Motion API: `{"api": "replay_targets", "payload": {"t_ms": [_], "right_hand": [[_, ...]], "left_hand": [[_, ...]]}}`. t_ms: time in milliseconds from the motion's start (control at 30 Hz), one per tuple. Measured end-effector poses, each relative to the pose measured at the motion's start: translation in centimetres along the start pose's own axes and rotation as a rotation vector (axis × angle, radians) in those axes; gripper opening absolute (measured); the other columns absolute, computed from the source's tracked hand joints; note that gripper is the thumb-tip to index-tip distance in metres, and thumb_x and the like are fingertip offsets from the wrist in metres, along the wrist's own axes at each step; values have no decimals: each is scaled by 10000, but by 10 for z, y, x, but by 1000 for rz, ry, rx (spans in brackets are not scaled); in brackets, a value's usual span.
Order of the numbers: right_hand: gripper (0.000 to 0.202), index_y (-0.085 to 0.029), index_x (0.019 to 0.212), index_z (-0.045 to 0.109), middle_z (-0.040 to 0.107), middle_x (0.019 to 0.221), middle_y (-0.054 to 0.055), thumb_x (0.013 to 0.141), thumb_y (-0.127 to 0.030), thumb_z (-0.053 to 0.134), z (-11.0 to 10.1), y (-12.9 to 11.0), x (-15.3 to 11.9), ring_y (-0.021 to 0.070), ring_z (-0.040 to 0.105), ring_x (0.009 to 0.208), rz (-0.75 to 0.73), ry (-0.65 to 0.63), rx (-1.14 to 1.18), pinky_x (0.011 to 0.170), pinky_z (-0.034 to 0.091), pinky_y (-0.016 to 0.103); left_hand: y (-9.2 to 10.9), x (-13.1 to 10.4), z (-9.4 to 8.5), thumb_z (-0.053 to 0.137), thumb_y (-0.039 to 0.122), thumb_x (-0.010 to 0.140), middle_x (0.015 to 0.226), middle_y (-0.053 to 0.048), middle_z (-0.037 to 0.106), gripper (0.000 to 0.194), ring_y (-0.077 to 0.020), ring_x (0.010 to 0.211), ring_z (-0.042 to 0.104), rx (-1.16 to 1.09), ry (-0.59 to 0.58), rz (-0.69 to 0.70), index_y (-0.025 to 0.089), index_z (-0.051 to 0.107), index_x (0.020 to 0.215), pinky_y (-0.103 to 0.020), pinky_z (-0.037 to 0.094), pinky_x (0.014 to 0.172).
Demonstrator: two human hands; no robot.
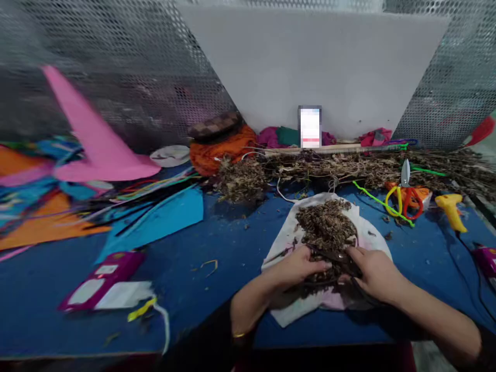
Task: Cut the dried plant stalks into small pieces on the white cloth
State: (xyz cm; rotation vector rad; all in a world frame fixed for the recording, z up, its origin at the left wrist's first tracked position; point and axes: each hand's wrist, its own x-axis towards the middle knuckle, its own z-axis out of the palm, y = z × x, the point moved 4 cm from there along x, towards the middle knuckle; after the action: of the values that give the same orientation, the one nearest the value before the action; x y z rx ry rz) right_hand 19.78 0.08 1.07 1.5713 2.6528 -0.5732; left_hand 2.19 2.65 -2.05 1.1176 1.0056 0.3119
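A heap of brown dried plant bits [325,225] lies on a white cloth [282,248] with faint pink stains. My left hand [296,271] is closed at the near left of the heap, its thumb and fingers gripping dried plant stems. From the right, my right hand [377,271] is wrapped around dark scissors [341,256]; their pivot shows, and the blades point left toward my left hand among the plant bits. The fingertips of both hands are partly hidden in the dark material.
Along the back lie dried stalks [349,168] below a propped-up phone [310,126]. To the right are red-and-yellow-handled scissors [405,191] and a yellow glue gun [451,209]. A pink pointed hat [96,144], blue felt [170,214] and a purple box-like device [104,281] are left.
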Motion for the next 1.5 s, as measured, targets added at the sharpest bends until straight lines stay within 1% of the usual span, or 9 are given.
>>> {"api": "replay_targets", "payload": {"t_ms": [400,567,633,733,933,1100,1300,1400,1500], "right_hand": [[377,-170,1021,501,634,850,69,865,-499,406,-1,2,2,191,585,761,16,-8,52,599,324,247],[580,-174,1207,419,573,1014,97,769,-538,532,-20,6,-2,224,553,883,26,59,176,713,376,279],[667,-177,1251,386,541,1052,106,722,-532,584,-24,9,-4,237,533,919,32,54,183,755,382,299],[737,-170,1273,369,502,1088,115,683,-540,611,-25,13,-6,256,501,975,43,46,151,808,381,329],[807,-167,1290,353,480,1083,118,647,-578,614,-20,13,-4,260,495,961,71,22,95,807,386,348],[769,-162,1265,380,490,1060,114,670,-602,587,-17,7,-2,262,498,951,49,47,47,790,385,342],[525,-161,1160,457,553,970,93,814,-555,443,-11,7,-2,221,539,854,17,-7,-13,701,365,293],[491,-163,1109,486,578,929,87,841,-563,389,-11,8,-2,209,552,821,25,-15,-2,665,349,277],[504,-166,1148,477,590,936,83,839,-557,401,-12,10,-3,203,557,819,37,11,25,653,339,269]], "left_hand": [[10,3,0,696,394,635,960,-94,662,468,-216,871,587,-54,-80,128,108,607,995,-344,447,815],[23,-2,-5,706,365,644,1082,-94,630,468,-243,1018,546,-115,21,225,133,587,1033,-374,389,930],[28,-5,-7,714,326,640,1122,-89,616,499,-259,1072,521,-167,-3,261,144,566,1080,-380,376,949],[28,-8,-10,724,247,614,1112,-87,625,567,-279,1075,524,-229,-60,263,149,537,1140,-387,390,931],[22,-4,-12,662,169,647,1138,-65,615,571,-260,1097,509,-201,46,236,163,514,1199,-370,354,970],[21,-4,-9,659,153,640,1217,-52,567,753,-246,1147,470,-211,40,186,192,363,1331,-376,312,1009],[16,-6,-10,671,180,656,1259,-59,535,877,-235,1172,449,-271,1,147,218,209,1401,-400,273,1034],[19,-6,-11,689,219,659,1296,-74,500,857,-242,1190,432,-291,49,168,206,236,1386,-386,290,1026],[22,-4,-12,707,269,651,1270,-97,519,725,-256,1162,456,-257,140,200,166,384,1292,-376,325,1001]]}}
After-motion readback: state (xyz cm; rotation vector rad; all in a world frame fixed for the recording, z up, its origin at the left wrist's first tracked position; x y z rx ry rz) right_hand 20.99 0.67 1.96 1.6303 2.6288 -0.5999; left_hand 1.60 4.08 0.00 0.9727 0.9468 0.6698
